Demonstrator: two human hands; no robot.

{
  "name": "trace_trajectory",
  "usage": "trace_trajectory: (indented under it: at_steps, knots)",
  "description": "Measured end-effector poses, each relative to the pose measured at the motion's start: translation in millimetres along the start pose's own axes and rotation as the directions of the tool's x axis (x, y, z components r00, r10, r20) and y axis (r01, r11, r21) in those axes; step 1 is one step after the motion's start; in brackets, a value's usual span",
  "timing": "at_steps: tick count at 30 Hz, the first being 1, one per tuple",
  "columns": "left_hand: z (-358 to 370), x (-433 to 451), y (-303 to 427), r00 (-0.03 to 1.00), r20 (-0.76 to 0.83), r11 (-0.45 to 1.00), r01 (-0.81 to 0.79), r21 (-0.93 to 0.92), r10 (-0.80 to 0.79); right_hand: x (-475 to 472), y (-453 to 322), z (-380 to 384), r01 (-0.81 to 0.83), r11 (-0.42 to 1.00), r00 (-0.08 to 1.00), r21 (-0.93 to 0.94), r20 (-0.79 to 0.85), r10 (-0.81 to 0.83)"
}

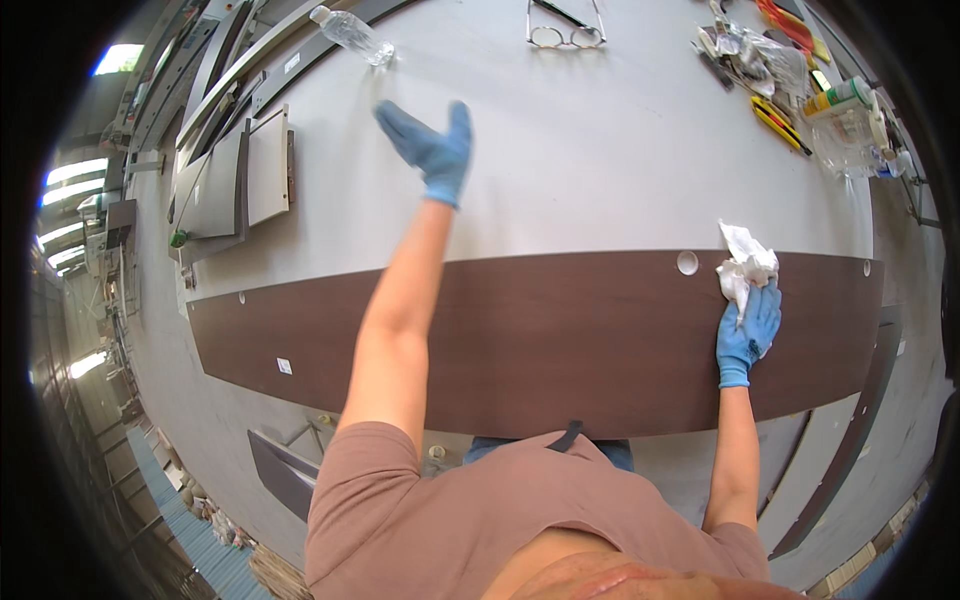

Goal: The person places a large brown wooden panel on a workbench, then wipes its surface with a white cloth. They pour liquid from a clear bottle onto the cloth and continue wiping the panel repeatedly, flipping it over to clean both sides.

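A long dark brown wood-grain panel (555, 337) lies across the near side of a grey-white tabletop (570, 172). My right hand (750, 330), in a blue glove, presses a crumpled white cloth or paper wipe (748, 262) on the panel's right part, just right of a round hole (688, 262). Above the tabletop, beyond the panel's far edge, my left hand (431, 150) is held out in a blue glove, fingers spread from the thumb and nothing in it. A small white label (284, 366) with writing is on the panel's left part.
A clear plastic bottle (356, 37) lies at the far left, beside grey panels (217, 187). Eyeglasses (566, 36) rest at the far edge. On the right are a yellow utility knife (776, 124), a spray can (836, 97), plastic bags and another clear bottle (847, 146).
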State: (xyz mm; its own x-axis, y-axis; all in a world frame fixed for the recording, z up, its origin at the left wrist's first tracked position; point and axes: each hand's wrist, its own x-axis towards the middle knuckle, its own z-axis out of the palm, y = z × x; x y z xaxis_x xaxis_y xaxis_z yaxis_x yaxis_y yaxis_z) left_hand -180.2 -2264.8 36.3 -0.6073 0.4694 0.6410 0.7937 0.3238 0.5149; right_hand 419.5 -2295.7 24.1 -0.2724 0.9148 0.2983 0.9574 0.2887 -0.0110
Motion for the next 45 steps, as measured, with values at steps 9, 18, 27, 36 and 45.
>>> trace_trajectory:
  at_steps: [9,18,27,36,45]
  knots:
    - [79,199,-164,0.977,-0.044,0.976,0.207,-0.072,-0.210,17,-70,-10,-0.021,1.000,1.000,0.009,0.003,0.021]
    - [170,266,-241,0.958,-0.033,0.958,0.286,-0.012,-0.286,27,-68,-14,-0.087,0.995,0.991,0.052,-0.102,0.092]
    - [109,214,-174,0.987,0.036,0.954,0.158,-0.255,-0.154,26,-64,-8,-0.158,0.977,0.970,0.141,-0.162,0.180]
    - [-57,25,29,0.686,0.683,0.570,0.465,-0.677,0.251,33,-25,-29,-0.583,-0.217,0.523,0.783,0.566,0.637]
    - [-177,-146,273,-0.154,0.954,0.732,0.676,-0.088,0.257,-4,24,-62,-0.419,-0.680,0.681,0.601,0.704,0.202]
